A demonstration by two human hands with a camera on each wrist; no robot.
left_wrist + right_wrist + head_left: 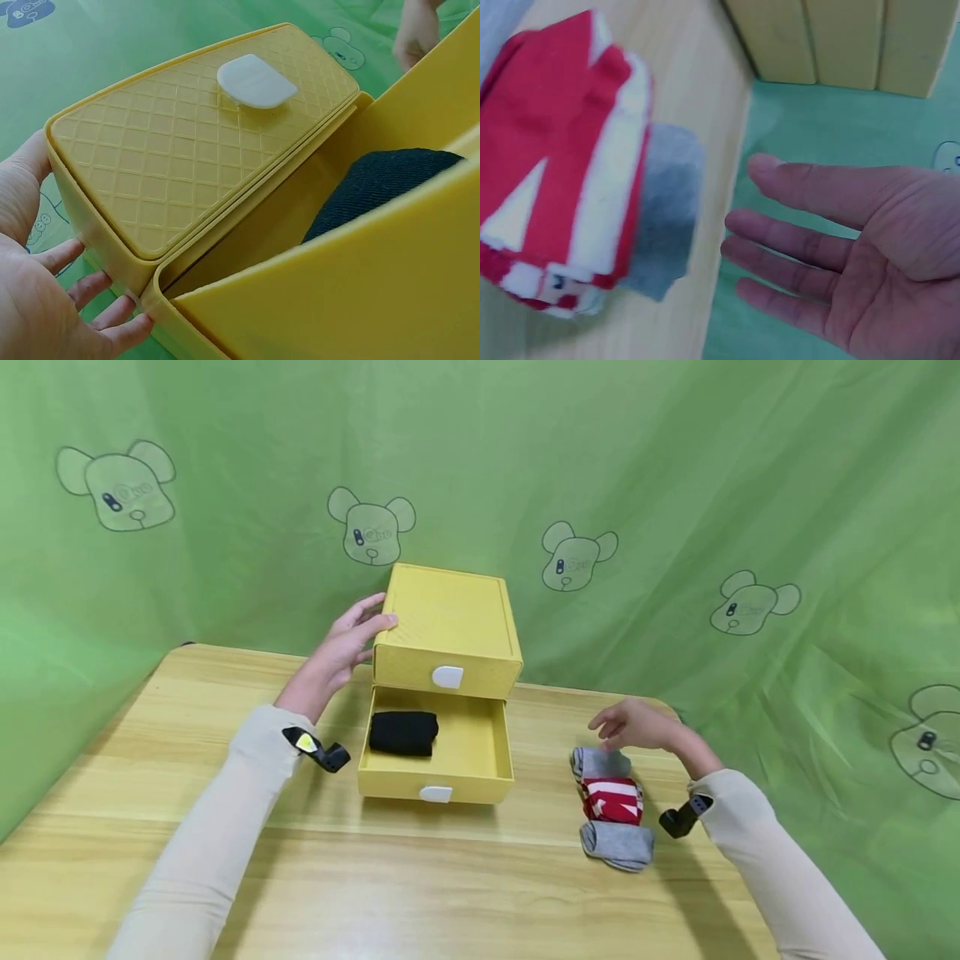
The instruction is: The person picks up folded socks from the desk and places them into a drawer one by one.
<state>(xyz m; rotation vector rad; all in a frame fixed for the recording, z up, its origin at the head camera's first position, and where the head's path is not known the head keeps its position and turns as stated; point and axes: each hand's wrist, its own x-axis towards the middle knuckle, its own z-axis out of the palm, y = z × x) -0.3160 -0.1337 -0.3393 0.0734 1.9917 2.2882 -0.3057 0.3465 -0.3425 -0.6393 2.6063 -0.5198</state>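
My left hand [339, 650] rests against the left side of a yellow two-drawer box [453, 610], thumb on its top edge and fingers spread along the side. The lower drawer [476, 735] is pulled out, and a folded black sock bundle [402, 732] lies at its left. The upper drawer, with a white tab handle [447, 677], is closed. My right hand [637, 725] hovers by a folded grey sock [602, 763], fingers loosely bent and holding nothing. In front of that sock lie a red-and-white one [613, 800] and another grey one [618, 845], in a row.
A light wooden table [480, 885] carries the box and the socks. Behind it hangs a green sheet [480, 452] with bear-head drawings, close to the back of the box. The table's right edge runs near the right hand.
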